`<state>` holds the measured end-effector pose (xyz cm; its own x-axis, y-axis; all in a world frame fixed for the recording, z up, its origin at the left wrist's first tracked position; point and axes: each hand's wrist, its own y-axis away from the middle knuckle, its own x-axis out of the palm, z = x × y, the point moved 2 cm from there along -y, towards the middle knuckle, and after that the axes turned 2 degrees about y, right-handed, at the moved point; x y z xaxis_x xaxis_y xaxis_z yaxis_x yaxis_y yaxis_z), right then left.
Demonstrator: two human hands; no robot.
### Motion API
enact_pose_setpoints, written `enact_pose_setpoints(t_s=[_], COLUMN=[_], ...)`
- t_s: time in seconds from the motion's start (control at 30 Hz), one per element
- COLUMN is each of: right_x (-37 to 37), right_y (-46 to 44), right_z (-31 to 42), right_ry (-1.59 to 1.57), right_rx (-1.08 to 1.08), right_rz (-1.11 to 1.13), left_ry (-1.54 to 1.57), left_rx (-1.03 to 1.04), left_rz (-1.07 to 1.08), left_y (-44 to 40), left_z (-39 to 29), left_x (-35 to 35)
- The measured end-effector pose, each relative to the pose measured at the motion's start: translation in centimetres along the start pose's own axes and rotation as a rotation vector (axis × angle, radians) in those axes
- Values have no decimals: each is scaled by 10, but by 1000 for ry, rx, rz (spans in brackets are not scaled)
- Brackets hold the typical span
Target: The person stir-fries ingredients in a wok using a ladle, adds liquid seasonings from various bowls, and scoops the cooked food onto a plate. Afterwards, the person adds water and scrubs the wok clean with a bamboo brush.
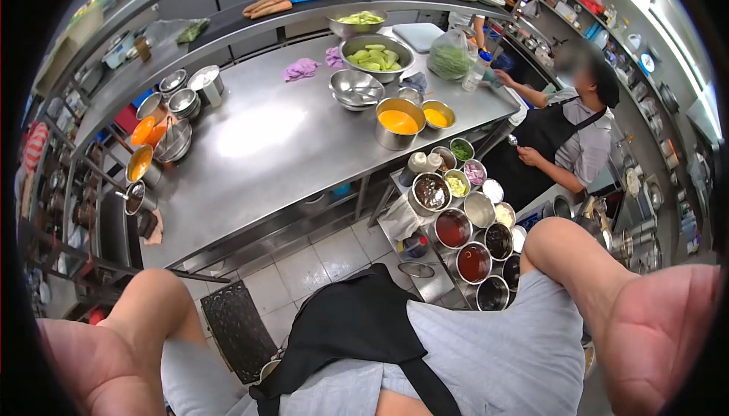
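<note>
My left hand (99, 367) is raised close to the camera at the lower left, its palm and wrist showing. At the lower right my right hand (661, 332) is held up the same way, palm toward the view. The fingers of both run out of the picture, so what they hold or touch is hidden. Below and between my arms hangs the black apron (342, 321) that I wear over a grey shirt. Closest to my right arm stand several metal pots of sauce, among them a pot of red sauce (474, 263).
Ahead is a steel table (250, 181) with a bowl of cut green vegetables (376, 59), a pot of orange liquid (398, 121) and stacked metal bowls (357, 89). A co-worker (566, 131) stands at the right, holding a spoon. A dark mat (237, 329) lies on the floor.
</note>
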<state>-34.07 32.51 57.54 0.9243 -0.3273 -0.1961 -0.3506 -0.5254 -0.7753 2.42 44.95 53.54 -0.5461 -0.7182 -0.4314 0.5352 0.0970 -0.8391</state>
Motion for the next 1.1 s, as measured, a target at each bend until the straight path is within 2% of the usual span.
enact_pose_setpoints(t_s=[0.13,0.6,0.83,1.1], right_x=[1,12,40,68], right_y=[-14,-18,-1,-3], right_z=[11,6,3,-4], right_ry=[-34,-117,-158,-276], right_rx=[-66,-87,-168,-118], right_rz=[26,51,-13,-46], left_ry=[11,3,-60,-52], left_rx=[8,-51,-69,-158], left_rz=[46,100,142,168], left_y=[-9,-12,7,2], left_z=[-13,-21,-28,-35], left_x=[-3,-11,-14,-31])
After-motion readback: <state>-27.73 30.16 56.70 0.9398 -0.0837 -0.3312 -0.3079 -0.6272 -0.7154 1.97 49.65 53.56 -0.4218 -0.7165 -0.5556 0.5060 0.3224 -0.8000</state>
